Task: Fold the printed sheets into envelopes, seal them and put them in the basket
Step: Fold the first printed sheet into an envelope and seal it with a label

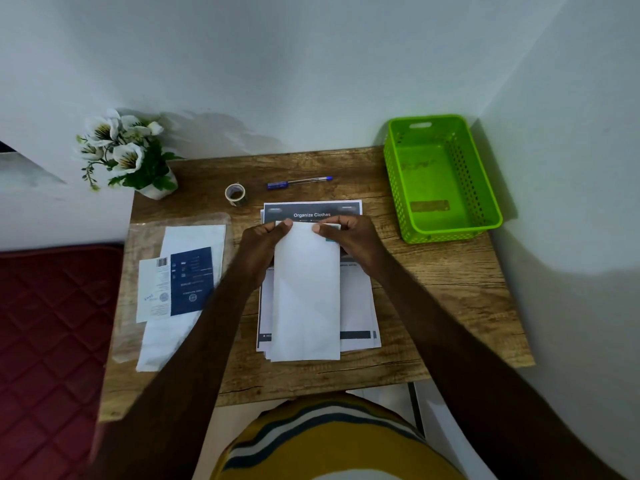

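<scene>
- Left hand [264, 245]: fingers curled, pinching the far left corner of the folded sheet [306, 292] between thumb and fingertips.
- Right hand [349, 241]: fingers curled, pinching the far right corner of the same sheet; both thumbs lie on its top edge.
- Folded sheet: a long, narrow white strip, blank side up, running from the hands back toward the person's body.
- Stack of printed sheets [358, 299]: directly beneath both hands and the folded sheet; the header "Organize Clothes" shows just beyond the fingertips.
- Basket [485, 188]: green, perforated, well to the right of the right hand, nothing inside.
- Envelopes [180, 292]: in a clear wrapper, left of the left hand.
- Tape roll [236, 194] and pen [299, 182]: beyond the hands, on the wooden table [433, 289].
- Flower pot [131, 157]: far left of the left hand.
</scene>
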The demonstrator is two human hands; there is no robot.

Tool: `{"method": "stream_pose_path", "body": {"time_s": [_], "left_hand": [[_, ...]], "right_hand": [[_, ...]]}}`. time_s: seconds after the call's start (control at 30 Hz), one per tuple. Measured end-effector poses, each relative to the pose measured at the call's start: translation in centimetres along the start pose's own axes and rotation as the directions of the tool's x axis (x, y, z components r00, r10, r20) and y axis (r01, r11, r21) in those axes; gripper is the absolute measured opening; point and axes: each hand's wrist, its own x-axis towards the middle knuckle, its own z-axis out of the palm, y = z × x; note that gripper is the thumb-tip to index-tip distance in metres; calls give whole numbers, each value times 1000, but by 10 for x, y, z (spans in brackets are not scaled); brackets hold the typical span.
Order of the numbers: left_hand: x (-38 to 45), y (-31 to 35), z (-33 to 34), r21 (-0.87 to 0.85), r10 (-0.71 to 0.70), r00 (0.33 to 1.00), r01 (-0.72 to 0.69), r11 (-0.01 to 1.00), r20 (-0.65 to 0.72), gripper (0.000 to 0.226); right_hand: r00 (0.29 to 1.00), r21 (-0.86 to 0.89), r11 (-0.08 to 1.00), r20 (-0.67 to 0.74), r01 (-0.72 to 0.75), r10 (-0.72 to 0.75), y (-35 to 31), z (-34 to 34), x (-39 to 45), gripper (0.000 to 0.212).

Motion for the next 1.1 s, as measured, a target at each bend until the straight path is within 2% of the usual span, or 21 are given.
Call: {"method": "stream_pose_path", "body": {"time_s": [0.07,0.27,0.4,0.53,0.77,0.9,1.1], "left_hand": [[-1,-1,0,-21,-4,1000,4,1000,9,30],[-5,-4,8,-81,-32,999,31,996,-6,26],[-2,-1,4,-182,-72,996,63,981,-43,31],[-3,7,0,-242,-98,995,86,967,-37,38],[0,9,-4,-275,-104,994,104,956,13,44],[4,7,-9,-299,-105,993,115,947,49,47],[5,9,-9,-305,-99,995,97,947,8,35]], "right_hand": [[999,102,994,-19,-48,50,6,-1,-7,16],[988,169,978,-76,-119,133,6,6,-19,15],[973,255,939,57,-231,224,6,8,-39,30],[935,286,894,188,-344,300,22,11,-75,28],[917,309,865,198,-394,347,37,20,-102,31],[906,345,843,249,-413,342,45,21,-109,35],[904,429,798,255,-424,343,60,18,-118,29]]}}
